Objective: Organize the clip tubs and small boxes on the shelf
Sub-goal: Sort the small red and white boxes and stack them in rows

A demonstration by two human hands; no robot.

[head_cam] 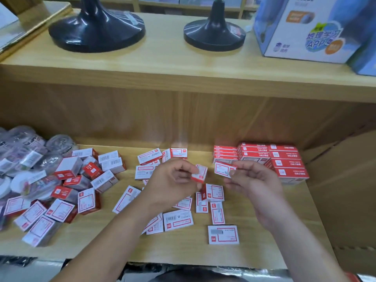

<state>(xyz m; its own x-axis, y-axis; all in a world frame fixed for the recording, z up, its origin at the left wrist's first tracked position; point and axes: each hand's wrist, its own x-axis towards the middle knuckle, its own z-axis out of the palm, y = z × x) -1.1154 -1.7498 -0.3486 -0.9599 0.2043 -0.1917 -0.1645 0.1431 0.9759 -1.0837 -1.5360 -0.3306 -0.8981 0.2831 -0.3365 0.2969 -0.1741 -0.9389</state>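
**Two small boxes pinched above the shelf**

The left hand (173,184) pinches a small red-and-white cardboard box (200,175) in curled fingers. The right hand (252,184) pinches a second flat box (223,169). Below, loose boxes (178,219) litter the pale wood-grain shelf (122,241). Squared red stacks (284,161) stand far right and clear round plastic tubs (59,143) are heaped far left.

This looks like a shop that sells desk and school things. Lots of the same small boxes (178,219) with barcodes lie on a wooden shelf (183,249), and more sit in a neat stack (289,165). Clear tubs (61,143) pile up at the left. Above stand a boxed globe (295,33) and black stands (97,31) with stickers.
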